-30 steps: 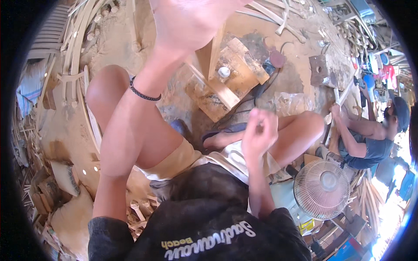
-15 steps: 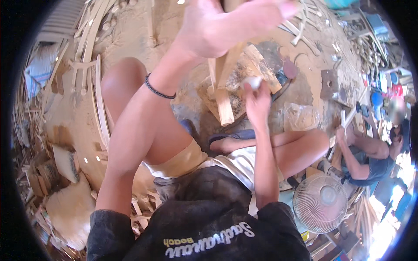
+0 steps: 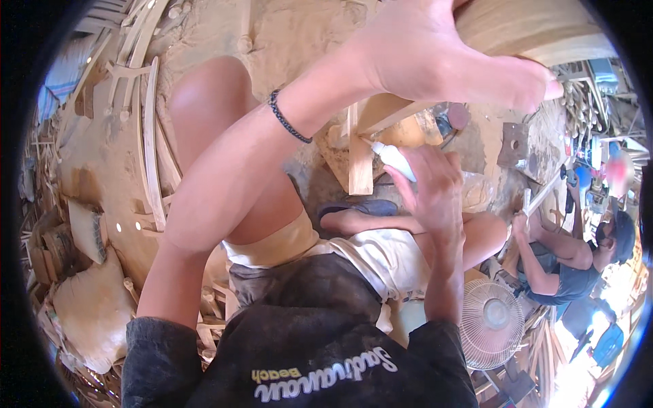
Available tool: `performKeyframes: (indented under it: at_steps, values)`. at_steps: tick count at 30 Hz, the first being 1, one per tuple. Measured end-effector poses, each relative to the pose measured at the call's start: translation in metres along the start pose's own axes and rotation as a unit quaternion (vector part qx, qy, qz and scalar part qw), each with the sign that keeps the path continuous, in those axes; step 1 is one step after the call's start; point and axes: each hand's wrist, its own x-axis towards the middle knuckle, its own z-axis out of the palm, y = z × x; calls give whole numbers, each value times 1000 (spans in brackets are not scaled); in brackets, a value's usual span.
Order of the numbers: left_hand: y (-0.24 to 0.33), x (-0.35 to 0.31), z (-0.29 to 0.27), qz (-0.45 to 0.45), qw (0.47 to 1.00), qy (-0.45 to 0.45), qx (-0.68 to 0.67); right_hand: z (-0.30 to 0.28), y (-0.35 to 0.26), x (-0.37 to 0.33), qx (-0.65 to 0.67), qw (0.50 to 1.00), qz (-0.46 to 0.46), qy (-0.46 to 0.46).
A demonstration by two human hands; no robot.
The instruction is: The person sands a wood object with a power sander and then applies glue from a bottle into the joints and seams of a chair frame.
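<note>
Apparently partway through applying from white squeeze bottle point(image 3: 397, 162) held in right hand point(image 3: 435, 183), with nozzle point(image 3: 368, 142) at squared wooden bar point(image 3: 360, 178); cannot tell grip of left hand point(image 3: 442, 61), with thumb spread wide at broad wooden piece point(image 3: 537, 27), nor amount done or left.

We record a black short-sleeved T-shirt point(image 3: 292, 333), its chest bearing white script lettering point(image 3: 326, 374) above a smaller yellow line point(image 3: 269, 375). We note browner, faded fabric with pale smudges toward the waist. The 2 dark sleeves point(image 3: 163, 350) end above the elbows. We find 1 dark braided bracelet point(image 3: 289, 119) at the left wrist; the left hand point(image 3: 439, 64) and right hand point(image 3: 434, 183) are bare. Cream shorts point(image 3: 272, 246) and 1 dark blue slipper point(image 3: 381, 207) complete the visible clothing.
</note>
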Motion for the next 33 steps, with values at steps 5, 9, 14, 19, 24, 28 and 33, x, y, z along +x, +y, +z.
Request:
performKeyframes:
  at_steps: [5, 9, 14, 19, 24, 28, 33]
  values:
    - [6, -2, -3, 21, 998, -25, 52, -3, -5, 4, -18, 1000, -8, -5]
    - [4, -2, -5, 31, 999, -37, 5, -4, -8, 5, -25, 1000, -4, -11]
    - [5, -2, -3, 33, 999, -30, 11, -4, -9, 3, -14, 1000, 2, -3]
    - [9, -8, 5, 26, 999, 10, 34, -1, -8, -2, -10, 1000, 23, -7]
    - [21, -7, -5, -1, 999, 1, 48, 8, 1, -18, 148, 981, 101, 79]
    - [25, -4, -21, -21, 997, -6, 68, 62, 40, -46, 231, 927, 225, 193]
    - [28, 3, -64, 53, 990, -43, 121, 180, 74, -43, 312, 821, 417, 235]
